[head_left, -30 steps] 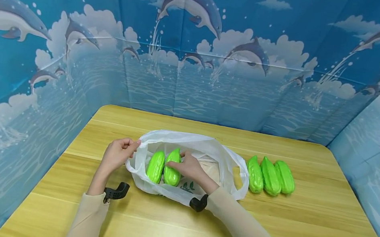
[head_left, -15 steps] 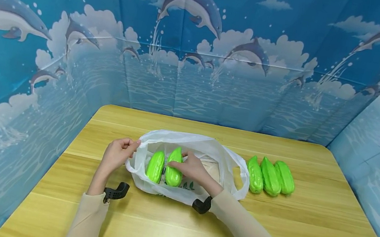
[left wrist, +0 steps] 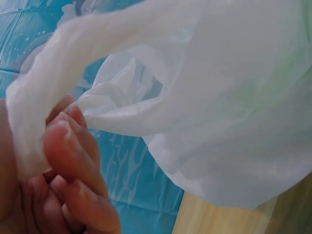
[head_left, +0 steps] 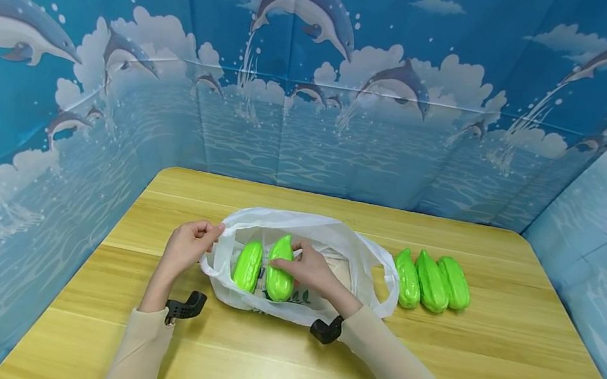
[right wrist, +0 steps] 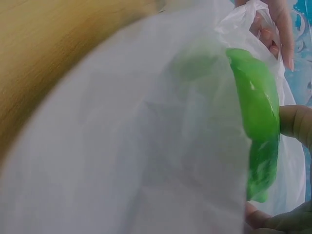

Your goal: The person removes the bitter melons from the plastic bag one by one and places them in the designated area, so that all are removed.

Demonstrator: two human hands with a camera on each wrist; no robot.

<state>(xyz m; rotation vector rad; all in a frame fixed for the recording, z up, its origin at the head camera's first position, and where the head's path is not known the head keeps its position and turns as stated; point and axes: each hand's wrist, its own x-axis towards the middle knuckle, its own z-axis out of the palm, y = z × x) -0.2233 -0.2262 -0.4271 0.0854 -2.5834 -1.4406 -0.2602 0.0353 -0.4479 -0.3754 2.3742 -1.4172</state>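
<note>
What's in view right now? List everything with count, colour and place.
Table: one, yellow wood, across the lower head view
Bag: one, white, on the table
Held vegetable: one, green, in the bag's mouth
Second vegetable: one, green, in the bag
Row of vegetables: three, green, right of the bag
Beige patch: one, beige, in the bag, identity unclear
Dolphin cloth: count unclear, blue, around the table
Wrist devices: two, black, one per wrist
Sleeves: two, beige, on the arms
Left hand: one, bare, pinching the bag
Right hand: one, bare, gripping the held vegetable
</note>
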